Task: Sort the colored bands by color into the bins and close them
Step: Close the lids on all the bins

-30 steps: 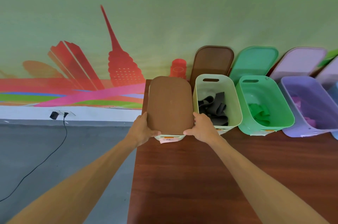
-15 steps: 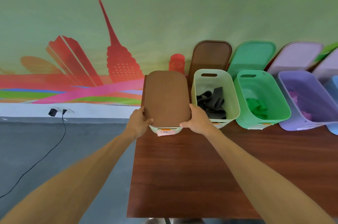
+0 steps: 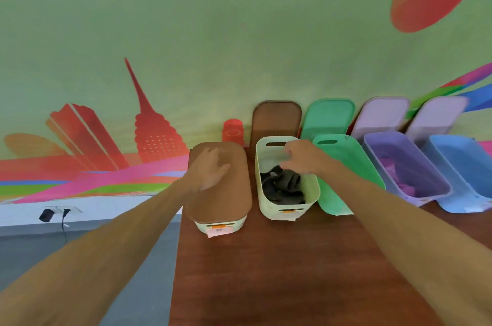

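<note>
Resting flat on brown lid [image 3: 225, 199], left hand [image 3: 213, 168]; right hand [image 3: 300, 157] loose above cream bin [image 3: 311, 192], lids [image 3: 330, 115] leaning behind.

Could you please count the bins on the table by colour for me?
Cream bins: 2
Green bin: 1
Purple bin: 1
Blue bin: 1
Total: 5

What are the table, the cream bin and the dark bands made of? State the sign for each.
Table: seemingly wood or wood-look laminate, reddish brown, faint grain, slight sheen.
Cream bin: likely moulded plastic, matte; thin walls, rounded corners, cut-out handle slot.
Dark bands: perhaps rubber or elastic, dull; they lie limp and folded in a heap.
</note>
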Demonstrator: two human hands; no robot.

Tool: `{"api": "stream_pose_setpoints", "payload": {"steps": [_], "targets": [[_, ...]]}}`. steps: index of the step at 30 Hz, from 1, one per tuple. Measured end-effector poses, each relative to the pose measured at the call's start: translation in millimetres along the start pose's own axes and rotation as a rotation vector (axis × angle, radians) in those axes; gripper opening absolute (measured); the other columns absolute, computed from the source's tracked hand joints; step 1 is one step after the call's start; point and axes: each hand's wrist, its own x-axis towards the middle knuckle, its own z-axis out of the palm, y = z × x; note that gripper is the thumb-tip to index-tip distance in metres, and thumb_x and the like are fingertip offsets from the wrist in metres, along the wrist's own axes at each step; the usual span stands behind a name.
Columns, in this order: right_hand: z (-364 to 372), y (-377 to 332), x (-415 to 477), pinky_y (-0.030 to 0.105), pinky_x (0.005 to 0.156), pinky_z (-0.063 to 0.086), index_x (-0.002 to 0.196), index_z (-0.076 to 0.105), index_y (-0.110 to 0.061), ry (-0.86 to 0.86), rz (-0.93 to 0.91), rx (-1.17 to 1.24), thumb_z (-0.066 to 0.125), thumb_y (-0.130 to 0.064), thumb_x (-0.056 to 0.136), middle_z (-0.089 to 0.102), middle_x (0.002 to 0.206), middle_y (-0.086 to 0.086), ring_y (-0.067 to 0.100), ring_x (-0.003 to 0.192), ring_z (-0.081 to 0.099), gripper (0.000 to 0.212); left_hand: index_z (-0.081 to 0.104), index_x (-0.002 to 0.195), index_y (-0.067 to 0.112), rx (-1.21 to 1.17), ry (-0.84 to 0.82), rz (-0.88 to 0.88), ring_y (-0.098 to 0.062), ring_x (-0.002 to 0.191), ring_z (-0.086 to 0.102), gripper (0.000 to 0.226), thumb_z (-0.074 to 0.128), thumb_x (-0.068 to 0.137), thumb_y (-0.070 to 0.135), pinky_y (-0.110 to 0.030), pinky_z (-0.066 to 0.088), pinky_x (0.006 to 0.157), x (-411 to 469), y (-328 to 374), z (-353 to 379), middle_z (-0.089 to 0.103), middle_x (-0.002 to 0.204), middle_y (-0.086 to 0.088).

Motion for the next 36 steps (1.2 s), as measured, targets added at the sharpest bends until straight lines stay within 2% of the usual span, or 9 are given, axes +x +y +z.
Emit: {"api": "stream_pose_setpoints", "payload": {"steps": [2, 4, 14, 23, 26, 28, 30, 33, 36], "targets": [[-22, 20, 14, 0.034, 0.078, 0.051, 0.107, 0.059, -0.004, 0.023, 0.002, -0.023, 0.057, -0.027, 0.089, 0.064, 0.098, 0.010, 0.029, 0.094, 0.059, 0.030, 0.053, 0.126, 0.008, 0.031, -0.013, 0.010, -0.027, 0.112, 0.054, 0.037, 0.051, 0.093, 0.025, -0.029, 0.042, 0.088, 22, 26, -6, 0.060, 0.119, -0.009], [-40, 39, 31, 0.037, 0.080, 0.051, 0.112, 0.057, -0.005, 0.048, -0.013, -0.053, 0.056, -0.029, 0.088, 0.062, 0.108, 0.014, 0.030, 0.095, 0.059, 0.034, 0.054, 0.124, 0.009, 0.035, -0.039, -0.007, -0.028, 0.114, 0.055, 0.035, 0.049, 0.094, 0.026, -0.031, 0.043, 0.093, 49, 49, -7, 0.060, 0.120, -0.009], [-73, 128, 137, 0.033, 0.068, 0.046, 0.107, 0.057, -0.004, 0.067, -0.129, -0.125, 0.052, -0.030, 0.093, 0.060, 0.101, 0.011, 0.027, 0.088, 0.060, 0.030, 0.040, 0.137, 0.017, 0.211, -0.052, -0.116, -0.027, 0.118, 0.050, 0.047, 0.049, 0.092, 0.031, -0.040, 0.041, 0.099, 175, 116, -2, 0.052, 0.129, -0.008], [-41, 145, 196, 0.042, 0.083, 0.051, 0.132, 0.039, -0.008, 0.163, -0.216, 0.046, 0.041, -0.040, 0.098, 0.056, 0.117, 0.012, 0.028, 0.101, 0.058, 0.047, 0.041, 0.129, 0.011, 0.153, -0.001, -0.206, -0.033, 0.117, 0.049, 0.041, 0.046, 0.090, 0.021, -0.045, 0.041, 0.100, 227, 126, 21, 0.039, 0.131, -0.010], [-30, 148, 202, 0.041, 0.085, 0.050, 0.134, 0.040, -0.010, 0.168, -0.236, 0.121, 0.028, -0.046, 0.101, 0.053, 0.120, 0.010, 0.026, 0.103, 0.058, 0.051, 0.037, 0.134, 0.017, 0.077, 0.001, -0.237, -0.030, 0.122, 0.047, 0.052, 0.049, 0.090, 0.041, -0.042, 0.039, 0.103, 222, 122, 23, 0.032, 0.137, -0.005], [-25, 148, 202, 0.033, 0.069, 0.044, 0.116, 0.050, -0.009, 0.199, -0.272, 0.221, 0.022, -0.047, 0.101, 0.055, 0.085, 0.004, 0.015, 0.070, 0.055, 0.050, 0.037, 0.139, 0.024, 0.023, -0.018, -0.297, -0.029, 0.125, 0.044, 0.069, 0.037, 0.085, 0.068, -0.042, 0.034, 0.106, 217, 120, 24, 0.030, 0.139, -0.005], [-22, 148, 201, 0.030, 0.067, 0.035, 0.076, 0.047, -0.010, 0.179, -0.261, 0.310, 0.018, -0.045, 0.102, 0.037, 0.058, 0.000, 0.015, 0.050, 0.038, 0.053, 0.040, 0.139, 0.026, 0.028, -0.064, -0.364, -0.035, 0.125, 0.044, 0.084, 0.016, 0.079, 0.079, -0.047, 0.033, 0.108, 212, 117, 28, 0.038, 0.136, -0.013], [-14, 147, 196, 0.030, 0.066, 0.041, 0.062, 0.041, -0.009, 0.096, -0.205, 0.339, 0.011, -0.050, 0.100, 0.039, 0.056, 0.009, 0.023, 0.052, 0.044, 0.064, 0.046, 0.134, 0.013, 0.004, -0.118, -0.408, -0.034, 0.096, 0.062, 0.087, 0.006, 0.086, 0.073, -0.045, 0.048, 0.094, 200, 112, 41, 0.059, 0.111, -0.022], [-4, 147, 183, 0.034, 0.070, 0.046, 0.068, 0.047, -0.004, 0.072, -0.138, 0.354, 0.009, -0.055, 0.099, 0.052, 0.067, 0.017, 0.030, 0.067, 0.058, 0.070, 0.046, 0.133, 0.011, -0.023, -0.095, -0.442, -0.038, 0.101, 0.060, 0.096, 0.007, 0.078, 0.081, -0.048, 0.046, 0.096, 190, 108, 47, 0.051, 0.125, -0.027]]}}
